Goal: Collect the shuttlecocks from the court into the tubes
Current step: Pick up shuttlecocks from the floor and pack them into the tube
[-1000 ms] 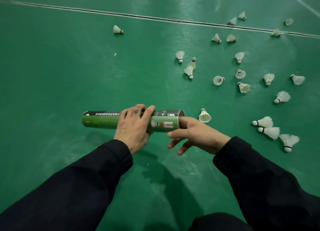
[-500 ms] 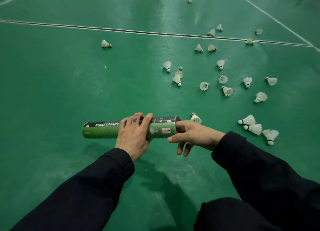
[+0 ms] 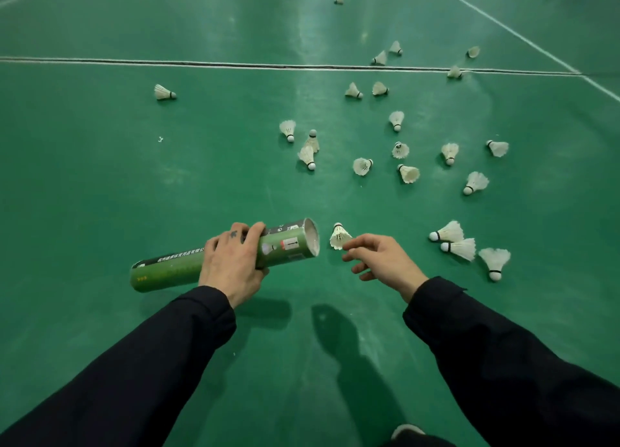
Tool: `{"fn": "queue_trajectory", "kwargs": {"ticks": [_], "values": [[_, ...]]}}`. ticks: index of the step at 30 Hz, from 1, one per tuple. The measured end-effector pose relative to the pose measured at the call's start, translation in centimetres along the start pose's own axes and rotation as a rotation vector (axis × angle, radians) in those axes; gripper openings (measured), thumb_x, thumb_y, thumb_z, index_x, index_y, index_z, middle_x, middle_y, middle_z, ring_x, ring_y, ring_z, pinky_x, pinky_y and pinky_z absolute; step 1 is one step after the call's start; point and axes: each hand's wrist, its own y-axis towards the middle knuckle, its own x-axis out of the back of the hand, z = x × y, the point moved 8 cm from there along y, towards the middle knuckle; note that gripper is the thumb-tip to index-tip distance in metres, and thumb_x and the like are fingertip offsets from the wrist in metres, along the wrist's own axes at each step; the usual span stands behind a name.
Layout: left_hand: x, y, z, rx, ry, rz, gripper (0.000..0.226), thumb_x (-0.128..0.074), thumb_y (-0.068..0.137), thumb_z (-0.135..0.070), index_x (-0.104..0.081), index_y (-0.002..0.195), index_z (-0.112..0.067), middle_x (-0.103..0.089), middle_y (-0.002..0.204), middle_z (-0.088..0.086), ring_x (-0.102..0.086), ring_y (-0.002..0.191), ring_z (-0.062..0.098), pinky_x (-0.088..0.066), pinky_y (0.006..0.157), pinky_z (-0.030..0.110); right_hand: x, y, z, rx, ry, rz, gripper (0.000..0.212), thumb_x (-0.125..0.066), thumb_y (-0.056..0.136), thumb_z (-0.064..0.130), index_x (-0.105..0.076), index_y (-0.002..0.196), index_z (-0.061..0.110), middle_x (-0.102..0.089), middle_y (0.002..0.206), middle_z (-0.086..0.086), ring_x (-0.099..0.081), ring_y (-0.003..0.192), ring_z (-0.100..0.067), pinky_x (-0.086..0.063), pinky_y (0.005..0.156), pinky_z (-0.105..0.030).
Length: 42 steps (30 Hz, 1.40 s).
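Head view, left hand (image 3: 231, 265) gripping tube (image 3: 218, 257) mid-frame, right hand (image 3: 382, 262) loose, fingertips (image 3: 347, 245) at shuttlecock (image 3: 339, 237), contact unclear

**What I am wearing**

Both my arms are covered to the wrist by long dark sleeves: my left sleeve (image 3: 141, 362) and my right sleeve (image 3: 503, 356), plain black or very dark navy, with soft folds and close cuffs. My left hand (image 3: 231, 265) is bare and carries small dark marks on two fingers, perhaps tattoos; they are too small to read. My right hand (image 3: 382, 262) is bare, with no rings showing.
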Motion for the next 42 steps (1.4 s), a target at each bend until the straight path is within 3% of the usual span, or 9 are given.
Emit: {"fn": "queue_trajectory", "kwargs": {"ticks": [6, 9, 16, 20, 24, 27, 31, 37, 42], "values": [[-3.6, 1.3, -1.3, 0.034, 0.074, 0.054, 0.075, -0.081, 0.078, -0.041, -0.037, 0.137, -0.030, -0.053, 0.129, 0.004, -0.056, 0.113, 0.027, -0.037, 0.108, 0.048, -1.0, 6.8, -3.1, 0.097, -0.540, 0.039, 0.037, -0.060, 0.093, 0.023, -0.064, 0.130, 0.025, -0.069, 0.127, 0.005, -0.065, 0.112, -0.019, -0.050, 0.101, -0.034], [-4.6, 1.4, -1.6, 0.062, 0.087, 0.090, 0.079, -0.081, 0.078, -0.040, -0.035, 0.142, -0.030, -0.052, 0.133, 0.004, -0.055, 0.118, 0.027, -0.036, 0.111, 0.049, -1.3, 9.5, -4.5, 0.139, -0.720, 0.063, 0.044, -0.056, 0.092, 0.027, -0.058, 0.136, 0.032, -0.060, 0.143, 0.003, -0.060, 0.123, -0.024, -0.051, 0.102, -0.041], [-5.5, 1.3, -0.8, 0.101, 0.126, 0.135, 0.077, -0.078, 0.082, -0.039, -0.032, 0.143, -0.029, -0.050, 0.138, 0.004, -0.051, 0.124, 0.026, -0.033, 0.114, 0.048, -1.5, 14.3, -7.5, 0.135, -1.061, 0.093, 0.058, -0.058, 0.093, 0.022, -0.046, 0.148, 0.036, -0.012, 0.171, -0.009, -0.022, 0.153, -0.036, -0.028, 0.121, -0.054], [-5.9, 1.1, -0.6, 0.118, 0.115, 0.136, 0.079, -0.079, 0.081, -0.038, -0.032, 0.144, -0.028, -0.049, 0.139, 0.006, -0.051, 0.125, 0.027, -0.033, 0.114, 0.048, -1.9, 15.9, -9.2, 0.078, -1.051, 0.147, 0.066, -0.050, 0.094, 0.009, -0.036, 0.154, 0.032, -0.015, 0.171, -0.004, -0.026, 0.152, -0.037, -0.031, 0.119, -0.056], [-6.0, 0.8, -0.5, 0.133, 0.080, 0.118, 0.080, -0.079, 0.080, -0.038, -0.033, 0.145, -0.027, -0.050, 0.137, 0.007, -0.052, 0.122, 0.028, -0.034, 0.111, 0.047, -0.2, 15.0, -7.9, 0.175, -0.807, -0.082, 0.052, -0.044, 0.101, 0.012, -0.041, 0.152, 0.017, -0.067, 0.128, -0.011, -0.064, 0.107, -0.034, -0.056, 0.091, -0.049], [-5.9, 0.8, 0.1, 0.165, 0.037, 0.102, 0.082, -0.079, 0.080, -0.039, -0.033, 0.146, -0.026, -0.050, 0.136, 0.007, -0.053, 0.121, 0.028, -0.034, 0.112, 0.047, 2.9, 12.1, -5.5, 0.267, -0.319, -0.336, 0.032, -0.058, 0.101, 0.023, -0.068, 0.130, 0.016, -0.075, 0.119, -0.003, -0.071, 0.103, -0.018, -0.057, 0.098, -0.041], [-6.3, 0.0, 0.6, 0.154, 0.046, 0.140, 0.082, -0.079, 0.081, -0.040, -0.031, 0.146, -0.028, -0.049, 0.139, 0.006, -0.052, 0.123, 0.027, -0.033, 0.114, 0.047, 3.0, 10.2, -4.2, 0.288, -0.300, -0.352, 0.018, -0.060, 0.098, 0.027, -0.076, 0.106, 0.023, -0.078, 0.101, 0.006, -0.072, 0.091, -0.012, -0.060, 0.090, -0.038], [-6.0, -1.2, 1.5, 0.129, 0.068, 0.148, 0.080, -0.080, 0.079, -0.036, -0.032, 0.143, -0.030, -0.050, 0.138, 0.004, -0.053, 0.122, 0.027, -0.036, 0.113, 0.047, -0.6, 14.6, -4.8, 0.156, -0.563, -0.151, 0.040, -0.056, 0.097, 0.030, -0.057, 0.137, 0.025, -0.061, 0.142, 0.001, -0.063, 0.119, -0.024, -0.049, 0.104, -0.042], [-5.8, -2.3, 2.2, 0.129, 0.025, 0.141, 0.086, -0.079, 0.078, -0.035, -0.023, 0.143, -0.033, -0.046, 0.141, 0.002, -0.050, 0.127, 0.025, -0.032, 0.116, 0.044, -7.5, 19.0, -2.7, 0.297, -0.782, 0.039, 0.054, -0.054, 0.101, 0.034, -0.038, 0.153, 0.029, -0.035, 0.164, 0.005, -0.055, 0.134, -0.024, -0.047, 0.109, -0.049]]}}
